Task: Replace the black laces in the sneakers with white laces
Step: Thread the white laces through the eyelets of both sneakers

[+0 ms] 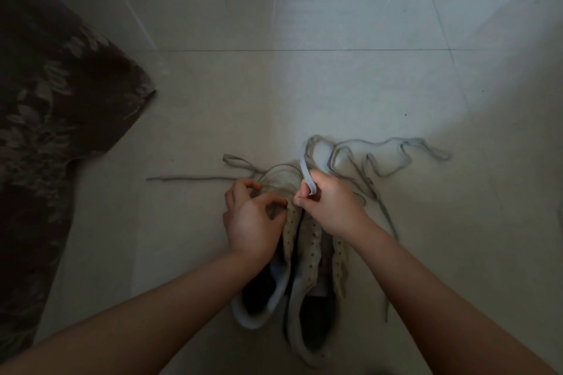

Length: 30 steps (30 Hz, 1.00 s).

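1. Closest to the camera are two bare forearms coming in from the bottom corners and meeting over a pair of sneakers [307,256] on the pale tiled floor [304,85].
2. The sneakers lie side by side, just touching, heels near and toes far, so their long axis runs straight away from the camera. The left sneaker [274,277] sits a bit farther out, and its perforated toe cap shows between the hands. The right sneaker [310,307] has its dark opening down near the bottom of the frame.
3. No brand, label or writing I can make out; the light is pretty dim.
4. Looks-wise, both are off-white or cream with dotted perforations along the eyelet strips, a dark inside and a lighter padded collar. The eyelet rows I can see are bare.
5. The left hand [253,219] rests on the left sneaker's front, fingers curled, with thumb and forefinger drawn close together at the top of the eyelet strip. Can't tell if there's actually anything pinched between them.
6. The right hand [329,207] pinches a white lace [304,164] at the toe end of the eyelets. The lace loops up over the knuckles and trails away to the far right.
7. More pale lace [393,155] lies in loose squiggles on the floor to the far right of the sneakers, and another strand [195,178] runs off to the left from the toe.
8. At far left there's a dark cushion with a leaf pattern [54,94], well apart from the sneakers.
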Each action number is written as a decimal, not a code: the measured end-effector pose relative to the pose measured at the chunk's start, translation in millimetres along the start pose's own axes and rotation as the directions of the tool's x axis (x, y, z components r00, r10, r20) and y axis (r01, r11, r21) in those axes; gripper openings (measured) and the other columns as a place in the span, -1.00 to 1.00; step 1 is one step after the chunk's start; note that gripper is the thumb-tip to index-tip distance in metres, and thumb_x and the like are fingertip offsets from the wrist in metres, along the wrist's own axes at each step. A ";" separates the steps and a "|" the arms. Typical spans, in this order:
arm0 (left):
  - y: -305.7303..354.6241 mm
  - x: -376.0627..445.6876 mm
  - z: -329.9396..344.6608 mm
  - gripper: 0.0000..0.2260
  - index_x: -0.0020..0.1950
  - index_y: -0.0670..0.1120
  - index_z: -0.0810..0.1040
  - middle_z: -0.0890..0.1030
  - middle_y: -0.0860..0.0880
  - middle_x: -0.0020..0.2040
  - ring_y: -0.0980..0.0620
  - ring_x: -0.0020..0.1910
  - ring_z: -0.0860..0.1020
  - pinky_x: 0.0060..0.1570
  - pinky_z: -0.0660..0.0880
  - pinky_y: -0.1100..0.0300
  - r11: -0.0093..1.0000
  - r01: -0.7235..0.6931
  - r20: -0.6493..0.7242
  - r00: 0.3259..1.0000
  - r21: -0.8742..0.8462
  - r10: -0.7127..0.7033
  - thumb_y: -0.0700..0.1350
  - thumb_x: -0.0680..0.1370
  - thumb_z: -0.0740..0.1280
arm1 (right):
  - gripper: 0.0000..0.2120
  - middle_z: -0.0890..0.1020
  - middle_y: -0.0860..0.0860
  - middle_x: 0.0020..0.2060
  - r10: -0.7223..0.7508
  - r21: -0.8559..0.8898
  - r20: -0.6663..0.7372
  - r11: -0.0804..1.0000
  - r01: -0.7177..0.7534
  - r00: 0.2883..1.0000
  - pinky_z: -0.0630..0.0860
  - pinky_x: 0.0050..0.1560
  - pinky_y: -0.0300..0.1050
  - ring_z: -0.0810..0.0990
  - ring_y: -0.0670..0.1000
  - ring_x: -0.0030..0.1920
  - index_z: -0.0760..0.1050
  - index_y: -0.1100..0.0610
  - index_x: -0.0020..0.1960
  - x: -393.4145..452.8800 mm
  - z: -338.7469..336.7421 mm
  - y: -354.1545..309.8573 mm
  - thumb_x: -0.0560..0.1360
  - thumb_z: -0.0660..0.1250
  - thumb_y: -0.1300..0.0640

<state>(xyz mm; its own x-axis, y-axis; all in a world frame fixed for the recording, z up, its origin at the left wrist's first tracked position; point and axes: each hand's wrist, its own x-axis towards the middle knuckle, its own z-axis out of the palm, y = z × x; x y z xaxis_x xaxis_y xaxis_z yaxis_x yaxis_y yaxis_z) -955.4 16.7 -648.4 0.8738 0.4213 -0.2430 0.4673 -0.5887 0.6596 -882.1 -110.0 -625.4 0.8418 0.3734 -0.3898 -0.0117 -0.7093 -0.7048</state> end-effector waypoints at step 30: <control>3.2 17.4 -16.4 -0.92 -0.20 -0.21 0.55 0.41 -0.19 0.19 0.07 0.14 0.41 0.00 0.15 0.69 0.930 0.114 0.196 0.979 -0.349 -0.047 -0.33 0.48 0.36 | -0.53 0.63 0.03 -0.18 0.300 0.336 -0.034 0.902 -0.271 0.953 0.61 -0.04 0.14 0.68 0.01 -0.22 0.37 0.02 0.21 -1.6 19.2 9.3 0.38 0.48 0.04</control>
<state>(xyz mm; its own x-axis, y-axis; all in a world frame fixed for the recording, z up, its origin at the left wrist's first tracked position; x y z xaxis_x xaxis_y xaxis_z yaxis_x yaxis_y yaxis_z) -940.9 33.5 -638.8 0.8605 0.3046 -0.4084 0.4875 -0.2590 0.8338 -893.9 -105.6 -642.8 0.8177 0.1230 -0.5624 -0.4202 -0.5402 -0.7291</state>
